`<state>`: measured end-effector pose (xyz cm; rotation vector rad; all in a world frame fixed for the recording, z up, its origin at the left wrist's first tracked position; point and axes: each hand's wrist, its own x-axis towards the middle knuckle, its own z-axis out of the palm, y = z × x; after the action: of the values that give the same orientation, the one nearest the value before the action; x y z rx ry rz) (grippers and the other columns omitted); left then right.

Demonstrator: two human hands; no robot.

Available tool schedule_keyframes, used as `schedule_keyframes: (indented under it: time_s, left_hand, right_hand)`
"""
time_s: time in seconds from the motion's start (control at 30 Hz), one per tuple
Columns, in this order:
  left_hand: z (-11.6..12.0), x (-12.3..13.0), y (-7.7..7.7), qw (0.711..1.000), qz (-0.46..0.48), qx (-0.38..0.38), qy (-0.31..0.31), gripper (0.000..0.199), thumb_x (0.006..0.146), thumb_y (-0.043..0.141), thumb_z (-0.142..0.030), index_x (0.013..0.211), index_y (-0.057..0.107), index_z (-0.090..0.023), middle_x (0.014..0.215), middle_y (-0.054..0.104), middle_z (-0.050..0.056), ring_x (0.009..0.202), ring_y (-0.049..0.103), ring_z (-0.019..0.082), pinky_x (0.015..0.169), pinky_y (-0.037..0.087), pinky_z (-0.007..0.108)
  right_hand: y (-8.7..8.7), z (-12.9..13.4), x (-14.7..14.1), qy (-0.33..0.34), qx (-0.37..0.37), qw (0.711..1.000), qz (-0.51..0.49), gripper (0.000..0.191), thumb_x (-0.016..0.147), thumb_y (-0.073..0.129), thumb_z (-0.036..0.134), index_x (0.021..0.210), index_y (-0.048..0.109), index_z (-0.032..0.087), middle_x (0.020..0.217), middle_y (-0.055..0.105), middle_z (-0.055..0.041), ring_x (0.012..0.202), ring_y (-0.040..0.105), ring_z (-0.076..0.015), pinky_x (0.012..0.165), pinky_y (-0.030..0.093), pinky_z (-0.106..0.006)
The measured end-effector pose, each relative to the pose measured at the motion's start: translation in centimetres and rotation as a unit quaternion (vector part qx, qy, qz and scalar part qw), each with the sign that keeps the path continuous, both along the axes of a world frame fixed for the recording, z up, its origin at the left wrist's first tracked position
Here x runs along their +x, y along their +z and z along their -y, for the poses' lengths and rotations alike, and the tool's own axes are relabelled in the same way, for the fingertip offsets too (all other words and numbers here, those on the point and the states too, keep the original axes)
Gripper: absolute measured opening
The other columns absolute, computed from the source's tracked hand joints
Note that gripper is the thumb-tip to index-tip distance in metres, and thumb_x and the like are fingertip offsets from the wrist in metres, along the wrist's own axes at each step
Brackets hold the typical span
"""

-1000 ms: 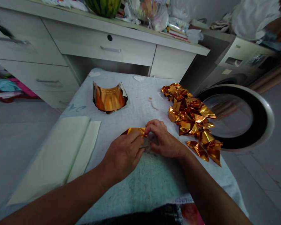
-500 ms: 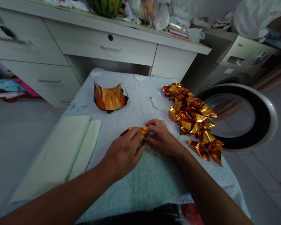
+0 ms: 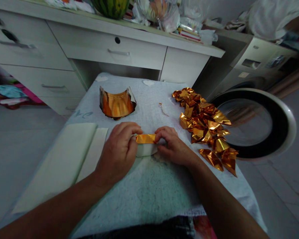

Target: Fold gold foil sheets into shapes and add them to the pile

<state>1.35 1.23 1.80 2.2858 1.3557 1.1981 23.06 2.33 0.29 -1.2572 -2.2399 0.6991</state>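
Between my hands, low over the cloth-covered table (image 3: pixel 144 196), is a sheet of gold foil paper (image 3: pixel 146 138) with a folded gold strip along its far side and a pale face nearer me. My left hand (image 3: pixel 119 146) pinches its left end between thumb and fingers. The right end is gripped by my right hand (image 3: pixel 170 144), fingers curled. Beyond my left hand stands a curved stack of gold foil sheets (image 3: pixel 117 104). A heap of folded gold foil pieces (image 3: pixel 204 119) lies to the right of my right hand.
Pale folded paper sheets (image 3: pixel 57 156) lie on the table's left side. A thin string (image 3: pixel 163 109) rests past my hands. White drawers (image 3: pixel 109 49) stand behind the table, with a watermelon (image 3: pixel 111 7) on top. At right, a washing machine door (image 3: pixel 254 122) hangs open.
My left hand has moved left along the foil paper to its left end, uncovering the gold strip and the pale face. My right hand has stayed nearly still.
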Motion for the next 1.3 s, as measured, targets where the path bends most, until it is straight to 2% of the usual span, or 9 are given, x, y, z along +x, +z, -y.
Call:
schedule_keyframes:
  time_s: [0.13, 0.2, 0.33, 0.4, 0.6, 0.73, 0.93, 1.07, 1.3]
  left_hand:
    - [-1.6, -1.1, 0.4, 0.993, -0.023, -0.083, 0.082, 0.022, 0.083, 0.039, -0.009, 0.092, 0.055, -0.02, 0.092, 0.058, 0.004, 0.086, 0.059, 0.019, 0.077, 0.047, 0.033]
    - [-2.3, -1.4, 0.2, 0.986, -0.061, -0.129, 0.085, 0.021, 0.081, 0.039, -0.01, 0.09, 0.055, -0.021, 0.093, 0.061, 0.004, 0.086, 0.06, 0.02, 0.076, 0.046, 0.034]
    - [-2.8, -1.4, -0.4, 0.967, -0.109, -0.212, 0.094, 0.013, 0.082, 0.048, -0.022, 0.093, 0.056, -0.021, 0.088, 0.066, 0.003, 0.079, 0.062, 0.02, 0.067, 0.044, 0.031]
    - [-2.7, -1.2, -0.4, 0.963, -0.126, -0.223, 0.087, 0.015, 0.083, 0.053, -0.03, 0.094, 0.058, -0.021, 0.085, 0.066, 0.003, 0.076, 0.062, 0.02, 0.063, 0.043, 0.03]
    - [-2.4, -0.9, -0.2, 0.964, -0.163, -0.205, 0.045, 0.017, 0.082, 0.058, -0.036, 0.081, 0.058, -0.019, 0.081, 0.065, 0.003, 0.072, 0.06, 0.019, 0.061, 0.041, 0.029]
    - [-2.4, -1.0, -0.5, 0.966, -0.161, -0.201, 0.009, 0.011, 0.081, 0.058, -0.029, 0.076, 0.057, -0.019, 0.078, 0.062, 0.001, 0.068, 0.059, 0.017, 0.059, 0.04, 0.028]
    - [-2.1, -0.6, -0.8, 0.967, -0.176, -0.185, 0.004, 0.004, 0.082, 0.055, -0.021, 0.08, 0.058, -0.019, 0.079, 0.061, 0.002, 0.068, 0.058, 0.017, 0.06, 0.039, 0.029]
    - [-2.0, -0.5, -0.9, 0.967, -0.188, -0.169, -0.004, 0.008, 0.084, 0.053, -0.021, 0.082, 0.061, -0.018, 0.082, 0.061, 0.003, 0.071, 0.059, 0.018, 0.063, 0.04, 0.03]
    - [-2.0, -0.6, -1.0, 0.958, -0.24, -0.156, -0.033, 0.025, 0.092, 0.042, -0.024, 0.082, 0.064, -0.017, 0.082, 0.061, 0.006, 0.078, 0.06, 0.02, 0.069, 0.044, 0.032]
  right_hand:
    - [-0.2, -0.1, 0.0, -0.055, -0.016, 0.998, -0.041, 0.034, 0.077, 0.054, 0.009, 0.109, 0.054, 0.021, 0.107, 0.058, -0.0055, 0.105, 0.049, -0.0224, 0.093, 0.041, -0.038]
    - [-0.4, -0.2, -0.3, -0.096, -0.016, 0.994, -0.045, 0.032, 0.082, 0.054, 0.013, 0.112, 0.054, 0.02, 0.107, 0.059, -0.0059, 0.105, 0.049, -0.0224, 0.092, 0.041, -0.038]
    - [-0.8, -0.6, -0.9, -0.124, 0.008, 0.992, -0.005, 0.016, 0.086, 0.06, 0.02, 0.101, 0.06, 0.021, 0.099, 0.063, -0.0045, 0.099, 0.051, -0.0223, 0.091, 0.038, -0.039]
    - [-1.0, -0.7, -1.2, -0.131, 0.015, 0.991, 0.022, 0.008, 0.085, 0.064, 0.025, 0.093, 0.062, 0.021, 0.097, 0.062, -0.0045, 0.097, 0.051, -0.0226, 0.09, 0.037, -0.039]
    - [-1.1, -0.7, -1.6, -0.164, 0.022, 0.985, 0.056, 0.01, 0.081, 0.069, 0.024, 0.084, 0.06, 0.021, 0.093, 0.061, -0.0043, 0.096, 0.048, -0.024, 0.086, 0.034, -0.039]
    - [-0.9, -0.7, -1.9, -0.154, 0.013, 0.988, 0.032, 0.013, 0.079, 0.068, 0.017, 0.081, 0.056, 0.021, 0.085, 0.062, -0.001, 0.088, 0.052, -0.0206, 0.083, 0.033, -0.036]
    - [-0.9, -0.5, -2.3, -0.121, 0.022, 0.992, -0.01, 0.021, 0.077, 0.066, 0.009, 0.092, 0.058, 0.021, 0.074, 0.061, 0.003, 0.077, 0.053, -0.0167, 0.079, 0.034, -0.033]
    - [-0.8, -0.4, -2.2, -0.078, 0.027, 0.997, -0.012, 0.011, 0.079, 0.063, 0.011, 0.085, 0.062, 0.021, 0.079, 0.064, 0.0009, 0.082, 0.053, -0.0174, 0.079, 0.033, -0.033]
    - [-0.2, -0.1, -1.9, -0.002, 0.014, 0.999, 0.033, 0.027, 0.08, 0.052, 0.007, 0.093, 0.069, 0.023, 0.09, 0.066, -0.0016, 0.091, 0.053, -0.0205, 0.088, 0.032, -0.038]
